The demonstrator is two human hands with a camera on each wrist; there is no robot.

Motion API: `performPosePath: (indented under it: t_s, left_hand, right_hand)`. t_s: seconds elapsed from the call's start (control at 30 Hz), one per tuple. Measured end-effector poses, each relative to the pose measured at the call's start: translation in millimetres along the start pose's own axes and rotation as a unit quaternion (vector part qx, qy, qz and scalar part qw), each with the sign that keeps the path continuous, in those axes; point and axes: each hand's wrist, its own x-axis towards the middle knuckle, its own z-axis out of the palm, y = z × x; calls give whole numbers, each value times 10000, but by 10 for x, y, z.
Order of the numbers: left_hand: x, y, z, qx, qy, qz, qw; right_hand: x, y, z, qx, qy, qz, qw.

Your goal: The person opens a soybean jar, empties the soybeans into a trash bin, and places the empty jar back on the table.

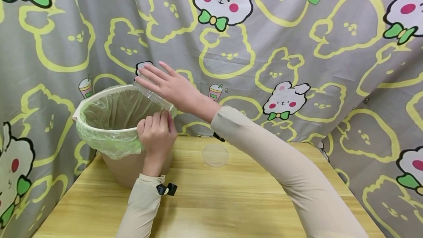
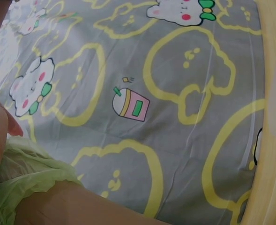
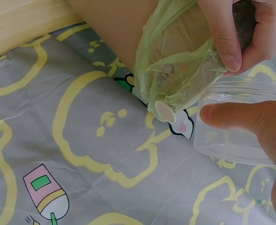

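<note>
A tan bin (image 1: 122,168) lined with a thin green bag (image 1: 110,144) stands at the table's left. My right hand (image 1: 175,89) holds a clear plastic jar (image 3: 222,140) on its side at the bin's right rim, with the thumb along its wall and the other fingers stretched out. Below it, my left hand (image 1: 156,131) has its fingers curled at the rim. In the right wrist view, that hand's thumb and finger pinch the bag's edge, close to the jar's mouth. My left hand is largely cut off in the left wrist view.
A clear round lid (image 1: 215,155) lies flat on the wooden table (image 1: 211,201), right of the bin. Behind and beside the table hangs a grey curtain (image 1: 185,50) with cartoon prints. The bin's white rim (image 1: 127,130) stands well above the tabletop.
</note>
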Motion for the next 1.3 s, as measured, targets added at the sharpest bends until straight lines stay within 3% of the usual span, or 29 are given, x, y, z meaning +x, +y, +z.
performPosePath:
  t_s: [0.17,0.37,0.53,0.7,0.97,1.3]
  left_hand:
    - [1,12,6,-21,-25,-16,10000]
    - [3,22,16,-58,48,-36,10000]
    - [2,24,18,-72,106,-65,9999]
    - [-14,25,11,-63,127,-84,9999]
    - [-7,30,3,-35,163,-94,9998]
    - [-4,23,7,-38,38,-73,10000]
  right_hand:
    - [-6,58,-7,146,134,195,9996]
    - [-12,134,-37,593,492,836,9935]
    - [-56,130,-12,621,242,803,9945]
    - [-67,134,18,763,416,1025,9909]
    - [-69,146,15,1020,349,1088,9882]
    - [-105,173,29,569,296,984,9931]
